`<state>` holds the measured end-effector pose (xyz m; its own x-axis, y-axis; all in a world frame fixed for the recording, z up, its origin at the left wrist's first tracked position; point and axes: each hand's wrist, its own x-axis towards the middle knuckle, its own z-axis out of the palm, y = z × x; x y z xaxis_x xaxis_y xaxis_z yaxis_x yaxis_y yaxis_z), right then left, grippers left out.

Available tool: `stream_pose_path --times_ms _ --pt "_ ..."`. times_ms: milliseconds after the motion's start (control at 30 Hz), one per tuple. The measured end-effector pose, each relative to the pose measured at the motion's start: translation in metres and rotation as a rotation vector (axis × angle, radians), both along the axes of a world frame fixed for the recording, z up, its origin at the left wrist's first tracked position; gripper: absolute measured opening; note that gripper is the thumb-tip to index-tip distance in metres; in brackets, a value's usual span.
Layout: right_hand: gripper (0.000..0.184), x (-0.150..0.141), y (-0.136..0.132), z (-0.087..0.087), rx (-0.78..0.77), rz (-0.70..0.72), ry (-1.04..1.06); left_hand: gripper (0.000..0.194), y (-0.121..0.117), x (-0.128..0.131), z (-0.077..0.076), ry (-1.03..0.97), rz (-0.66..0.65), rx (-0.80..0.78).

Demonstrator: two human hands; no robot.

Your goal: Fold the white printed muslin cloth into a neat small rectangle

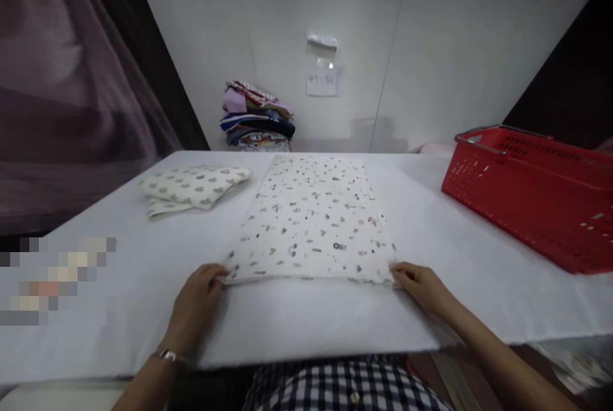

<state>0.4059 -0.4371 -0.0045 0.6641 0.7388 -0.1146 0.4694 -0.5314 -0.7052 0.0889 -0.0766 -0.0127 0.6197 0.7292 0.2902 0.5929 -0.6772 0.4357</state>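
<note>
1. Thumb and fingertips of the left hand [196, 299] pinch the near left corner of the patterned cloth [311, 219]; a silvery bracelet [167, 355] circles that wrist.
2. Right hand [422, 284] mirrors it, pinching the near right corner of the patterned cloth, so the near edge runs almost straight between the two.
3. From where I stand, the patterned cloth lies spread out, pale, dotted with little motifs in grey, green, pink and black.
4. Under it, the white table [311, 328] shows on every side; just short of it, below the near edge, I see the person's black-and-white checked garment [345, 392].
5. Left of the patterned cloth, near but apart, rests a folded cream cloth [196, 187] with a print mostly of greyish-green shapes.
6. Well to its right stands a red basket [522, 207], its sides pierced with holes, a thin handle along the rim.
7. Beyond its far edge, a little leftward, is a stack of folded clothes [258, 120] in mixed colours.
8. Straight beyond it, a paper sign [322, 83] on the pale wall [431, 47] reads "45-50".
9. Far off to its left hangs a purplish drape [71, 92].
</note>
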Motion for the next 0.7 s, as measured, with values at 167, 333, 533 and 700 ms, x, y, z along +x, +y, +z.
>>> stream_pose_path --times_ms 167,333,533,700 --pt "0.038 -0.001 -0.006 0.001 -0.153 0.001 -0.101 0.029 -0.006 -0.001 -0.002 0.083 -0.026 0.038" --pt "0.037 -0.001 -0.010 -0.003 -0.208 0.018 -0.179 0.029 -0.008 -0.004 -0.004 0.110 -0.018 0.100" --pt "0.040 -0.009 -0.012 0.000 -0.357 0.003 -0.497 0.028 -0.023 0.000 0.004 0.159 -0.039 0.211" --pt "0.032 -0.029 0.012 0.007 -0.074 0.203 -0.808 0.029 -0.050 0.025 0.011 0.188 -0.311 0.282"
